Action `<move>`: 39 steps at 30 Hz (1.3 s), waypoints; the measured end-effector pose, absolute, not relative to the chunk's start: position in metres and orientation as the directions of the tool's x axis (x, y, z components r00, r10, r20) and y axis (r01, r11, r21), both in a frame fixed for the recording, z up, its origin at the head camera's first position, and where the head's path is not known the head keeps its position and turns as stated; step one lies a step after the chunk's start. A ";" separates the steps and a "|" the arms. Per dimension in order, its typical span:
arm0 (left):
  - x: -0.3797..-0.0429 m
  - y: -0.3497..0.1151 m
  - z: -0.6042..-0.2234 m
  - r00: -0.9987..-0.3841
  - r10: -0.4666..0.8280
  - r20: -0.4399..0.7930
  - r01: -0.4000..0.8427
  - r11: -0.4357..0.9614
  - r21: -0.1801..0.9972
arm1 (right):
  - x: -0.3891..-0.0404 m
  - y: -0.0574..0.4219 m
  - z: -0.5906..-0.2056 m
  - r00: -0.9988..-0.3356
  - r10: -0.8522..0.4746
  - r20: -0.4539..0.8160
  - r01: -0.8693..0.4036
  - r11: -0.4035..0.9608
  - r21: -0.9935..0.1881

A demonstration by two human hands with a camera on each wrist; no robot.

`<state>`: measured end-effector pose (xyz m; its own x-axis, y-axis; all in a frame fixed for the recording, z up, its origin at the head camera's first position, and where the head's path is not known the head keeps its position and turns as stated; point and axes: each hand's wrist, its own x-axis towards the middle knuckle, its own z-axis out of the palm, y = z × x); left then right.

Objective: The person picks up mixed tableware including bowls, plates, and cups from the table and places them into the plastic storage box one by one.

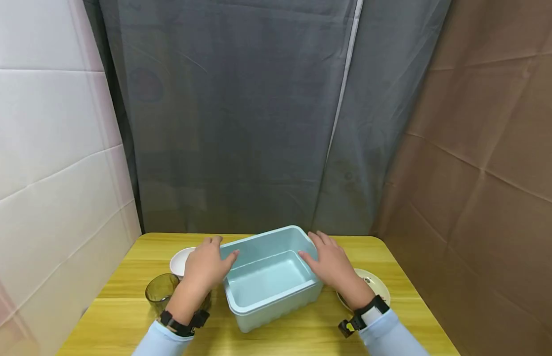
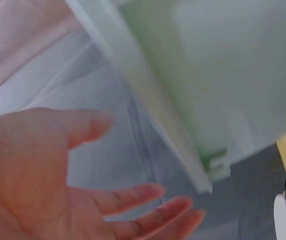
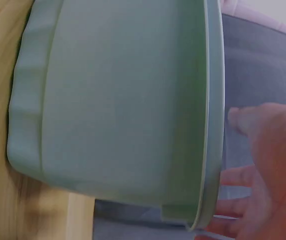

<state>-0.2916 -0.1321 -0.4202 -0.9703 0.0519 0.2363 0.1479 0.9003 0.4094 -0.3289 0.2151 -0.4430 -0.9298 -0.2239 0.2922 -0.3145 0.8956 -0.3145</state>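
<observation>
A pale blue-green plastic storage bin, angled on the table, shows its bare inner floor. My left hand is at its left rim with the thumb toward the opening. In the left wrist view, that hand has its fingers and thumb spread, apart from the bin's rim. At the right rim is my right hand, fingers extended and thumb over the opening. The right wrist view has this hand beside the rim of the bin, its fingertips partly hidden behind that rim.
A white bowl and a tinted drinking glass stand left of the bin, partly behind my left arm. A patterned plate lies under my right forearm. Cloth curtains enclose the wooden table behind and on both sides.
</observation>
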 end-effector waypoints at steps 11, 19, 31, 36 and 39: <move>-0.273 -0.154 -0.424 -0.993 -0.036 0.117 0.029 0.860 0.510 | -0.363 0.240 -0.453 -0.983 0.007 0.181 -0.131 0.661 -0.739; -0.264 -0.145 -0.444 -0.991 -0.068 0.113 0.006 0.829 0.559 | -0.376 0.250 -0.465 -0.999 0.026 0.033 -0.016 0.496 -0.868; -0.257 -0.141 -0.462 -0.996 -0.087 0.027 -0.017 0.465 0.885 | -0.385 0.247 -0.466 -0.996 -0.023 -0.088 0.067 0.478 -0.876; -0.258 -0.140 -0.469 -0.998 -0.059 -0.007 -0.020 0.235 0.972 | -0.385 0.245 -0.464 -0.997 -0.033 -0.064 0.042 0.454 -0.890; -0.260 -0.137 -0.471 -0.998 -0.057 -0.003 -0.014 0.198 0.980 | -0.384 0.247 -0.464 -0.997 -0.032 -0.067 0.046 0.438 -0.898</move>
